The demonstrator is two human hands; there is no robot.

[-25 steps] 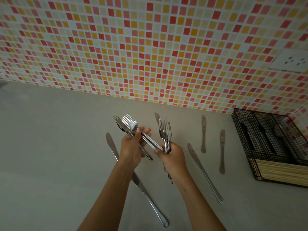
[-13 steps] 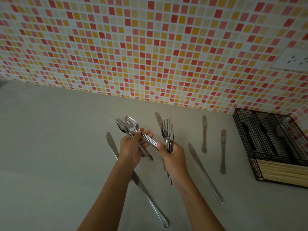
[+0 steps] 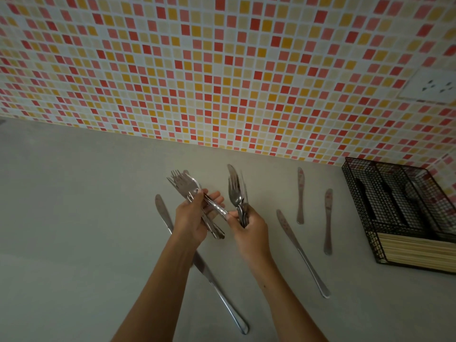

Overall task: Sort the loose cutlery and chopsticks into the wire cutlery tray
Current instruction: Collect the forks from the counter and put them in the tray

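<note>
My left hand (image 3: 193, 218) grips a fan of several steel forks (image 3: 183, 185), tines pointing up and away. My right hand (image 3: 249, 229) holds its own upright bunch of forks (image 3: 236, 191), and its fingertips pinch the handle end of one fork (image 3: 217, 208) from the left bundle. Both hands hover above the grey counter. Several table knives lie loose: a long knife (image 3: 209, 275) partly under my left forearm, a second long knife (image 3: 299, 250) right of my right hand, two short knives (image 3: 300, 193) (image 3: 328, 220) beyond. The black wire cutlery tray (image 3: 352, 191) stands far right, chopsticks (image 3: 419, 251) in its front compartment.
A mosaic-tiled wall (image 3: 222, 70) in red, orange and cream rises behind the grey counter (image 3: 74, 218). A white wall socket (image 3: 430, 86) sits upper right. The tray's long compartments hold dark cutlery, hard to make out through the mesh.
My right hand has closed in on the left bundle and now pinches one fork's handle. The left bundle has tilted a little and both hands have drawn closer together.
</note>
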